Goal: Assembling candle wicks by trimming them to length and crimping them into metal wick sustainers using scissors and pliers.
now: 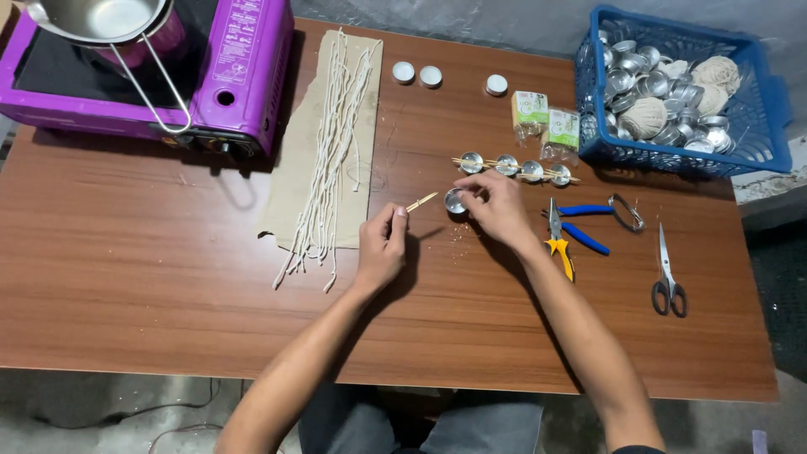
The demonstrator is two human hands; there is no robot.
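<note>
You look steeply down from your head at the wooden table (168, 277), fairly near, facing its far edge.

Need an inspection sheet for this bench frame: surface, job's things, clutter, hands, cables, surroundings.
Surface: brown wooden table, a few crumbs near the hands.
Job's things: thin wooden stick in the left hand; small metal cup under the right hand; row of four cups on sticks.
Clutter: wick strings on cardboard, purple portable stove with metal pot, three filled cups, two small packets, pliers, scissors, blue basket of cups and twine balls.
Hands: left pinches the stick; right touches the cup.
Cables: one cable on the floor.
Surroundings: grey floor, grey wall.
</note>
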